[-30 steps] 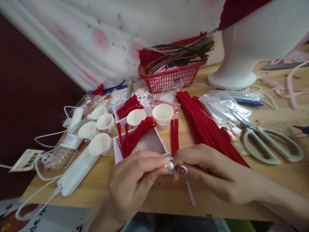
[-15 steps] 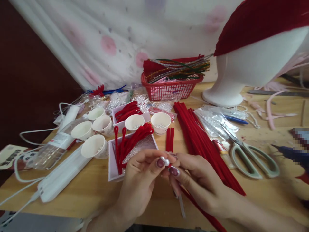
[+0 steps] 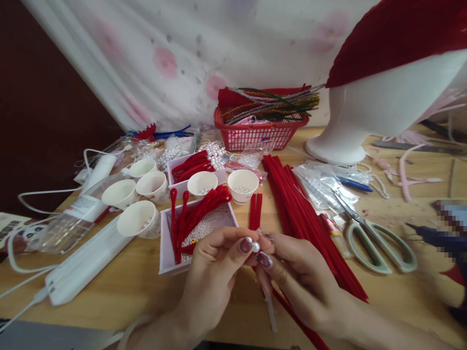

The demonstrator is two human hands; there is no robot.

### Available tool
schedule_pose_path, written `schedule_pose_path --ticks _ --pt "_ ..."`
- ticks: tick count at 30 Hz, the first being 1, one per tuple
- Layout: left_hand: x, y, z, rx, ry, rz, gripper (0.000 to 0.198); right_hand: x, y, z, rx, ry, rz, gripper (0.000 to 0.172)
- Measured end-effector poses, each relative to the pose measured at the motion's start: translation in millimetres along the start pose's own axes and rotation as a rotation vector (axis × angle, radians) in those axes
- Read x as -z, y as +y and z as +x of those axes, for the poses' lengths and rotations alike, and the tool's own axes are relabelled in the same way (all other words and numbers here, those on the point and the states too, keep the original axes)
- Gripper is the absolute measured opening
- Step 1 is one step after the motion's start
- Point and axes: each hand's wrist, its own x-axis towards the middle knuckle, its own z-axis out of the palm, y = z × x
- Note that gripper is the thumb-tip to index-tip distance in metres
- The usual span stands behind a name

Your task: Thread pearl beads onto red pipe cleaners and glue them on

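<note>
White pearl beads (image 3: 256, 247) show between the fingertips of both hands. My left hand (image 3: 215, 277) pinches them from the left with thumb and forefinger. From the right, my right hand (image 3: 302, 277) is closed on a red fuzzy stem (image 3: 299, 323), whose length runs down below the palm toward the table's front edge. A thin translucent strip (image 3: 271, 311) hangs under the right fingers. Just behind my left hand is a pale box (image 3: 168, 265) holding red looped stems and small pearls. Short red stems (image 3: 256, 211) lie beyond the fingertips.
White paper cups (image 3: 136, 218) stand left and behind the box. A red basket (image 3: 260, 136) is at the back. Long red stems (image 3: 302, 218), scissors (image 3: 379, 243) and a white mannequin head (image 3: 379, 107) are right; a power strip (image 3: 83, 265) lies left.
Both hands keep nearly the same pinch, with the beads slightly turned. The view has shifted a little, and a small yellow bead now shows in the pale box.
</note>
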Motion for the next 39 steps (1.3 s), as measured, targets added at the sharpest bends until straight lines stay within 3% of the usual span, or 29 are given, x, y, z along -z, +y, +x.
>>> schedule_pose_path --ticks 10,15,19,22,28,39 --pt "0.2 0.0 1.1 -0.04 -0.048 -0.032 0.003 1.5 -2.0 7.5 0.024 -0.002 0.027 0.025" --pt "4.9 -1.3 -2.3 -0.102 -0.081 0.05 0.003 2.1 -3.9 5.1 0.026 -0.037 0.063 0.025" --pt "7.1 -3.3 -6.3 -0.172 -0.142 0.134 0.007 2.0 -4.7 5.0 0.112 -0.026 -0.003 0.027" --pt "5.6 -0.4 -7.5 -0.261 -0.168 0.218 0.009 2.2 -2.8 6.0 0.198 -0.019 -0.102 0.023" --pt "2.0 12.4 -6.7 -0.572 -0.238 0.5 0.006 1.3 5.1 5.2 0.289 0.057 -0.232 0.023" --pt "8.4 14.2 -12.2 -0.524 -0.253 0.562 0.018 -0.5 5.6 3.0 0.294 0.067 -0.263 0.021"
